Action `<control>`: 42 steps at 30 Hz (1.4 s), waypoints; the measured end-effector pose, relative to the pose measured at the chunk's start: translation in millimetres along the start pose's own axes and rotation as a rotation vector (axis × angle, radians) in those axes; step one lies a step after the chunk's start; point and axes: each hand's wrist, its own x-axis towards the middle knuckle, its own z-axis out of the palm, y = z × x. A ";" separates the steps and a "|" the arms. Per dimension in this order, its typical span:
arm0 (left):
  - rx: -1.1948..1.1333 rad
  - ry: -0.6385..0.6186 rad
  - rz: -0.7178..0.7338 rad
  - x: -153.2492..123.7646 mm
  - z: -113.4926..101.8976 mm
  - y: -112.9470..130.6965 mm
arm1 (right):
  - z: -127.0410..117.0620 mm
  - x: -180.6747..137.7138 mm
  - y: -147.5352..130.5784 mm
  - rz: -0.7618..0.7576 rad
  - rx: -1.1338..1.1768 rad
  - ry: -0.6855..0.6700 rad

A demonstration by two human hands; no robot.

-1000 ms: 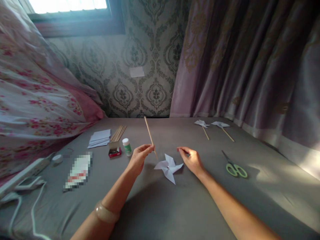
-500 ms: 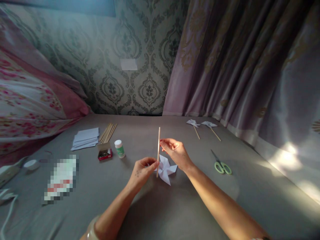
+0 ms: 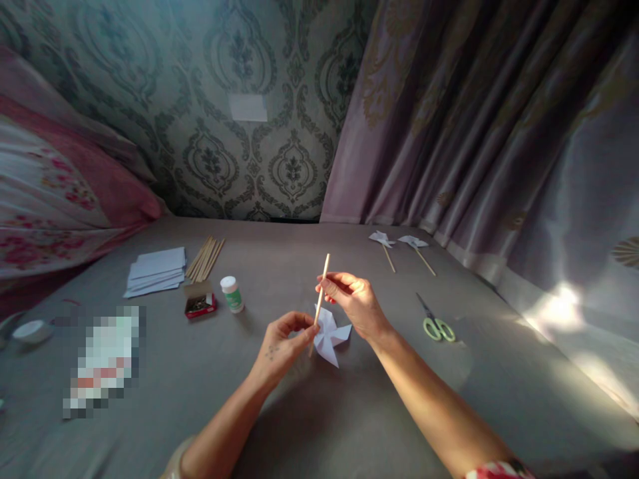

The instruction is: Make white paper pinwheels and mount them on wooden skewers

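Note:
My left hand pinches a thin wooden stick near its lower part. The stick stands tilted, its top leaning right. My right hand is closed at the upper part, thumb and fingertips against the wood; whether they also hold something small is hidden. Just behind the stick's lower half is a folded white paper pinwheel, its left side partly covered by my left fingertips. I cannot tell whether stick and pinwheel are joined.
At left are a paper stack, several loose sticks, a small red box of metal pieces and a white-capped bottle. Scissors lie at right, with two pinwheels on sticks behind. A blurred-out packet lies front left.
The stick has gone from nearly upright to leaning right. My right fingers, formerly just beside it, now meet its upper part. The whole view has shifted slightly.

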 end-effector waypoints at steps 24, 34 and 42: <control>-0.243 -0.072 -0.014 -5.5 4.2 7.6 | 5.4 -12.1 5.9 0.058 0.026 -0.141; -0.444 0.184 0.000 8.2 -9.4 4.4 | -48.5 6.9 38.3 -0.067 -0.559 -0.027; -0.467 0.211 -0.029 11.5 -8.2 2.6 | -62.7 -12.0 74.9 0.067 -0.894 -0.223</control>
